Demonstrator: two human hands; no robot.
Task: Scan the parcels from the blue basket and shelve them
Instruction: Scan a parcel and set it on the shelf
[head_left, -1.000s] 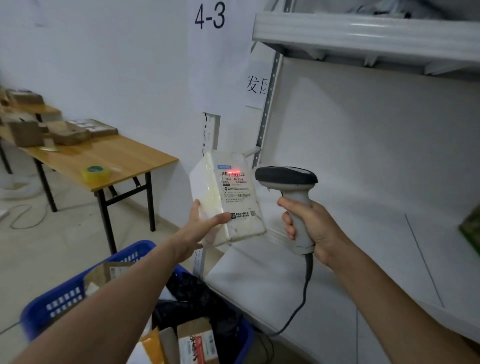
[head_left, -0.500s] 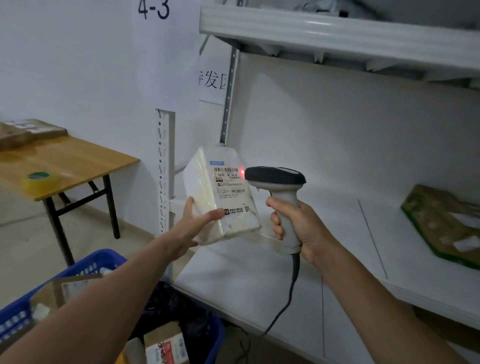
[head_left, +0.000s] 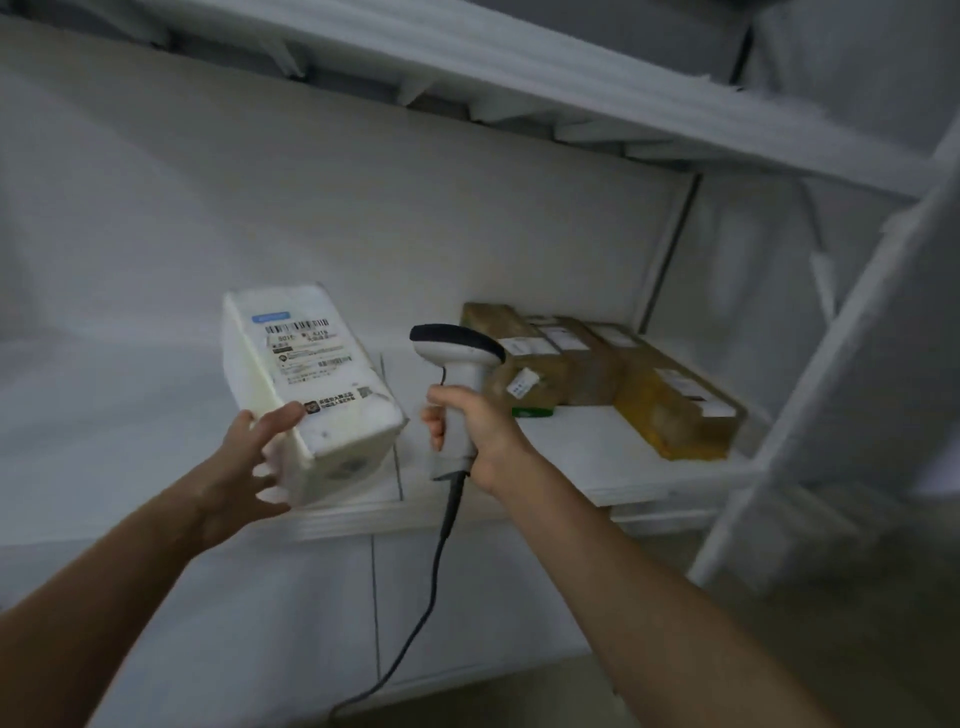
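Scanner cable (head_left: 415, 618) cut off below, label print (head_left: 311, 353) too blurred to read — brown parcels (head_left: 623, 384) smeared.

The white parcel (head_left: 306, 384) is showing a smooth, slightly glossy plastic wrap that is creasing at its corners, with a matt paper shipping label (head_left: 306, 358) sticking flat on its top face. The barcode scanner (head_left: 457, 374) is presenting smooth moulded plastic, a dark matt cap over a pale grey handle, with a rubbery dark cable (head_left: 415, 623) trailing below. The shelf (head_left: 623, 457) is looking like smooth white-painted board, and the brown parcels (head_left: 613, 379) on it are appearing as dull cardboard under shiny tape.
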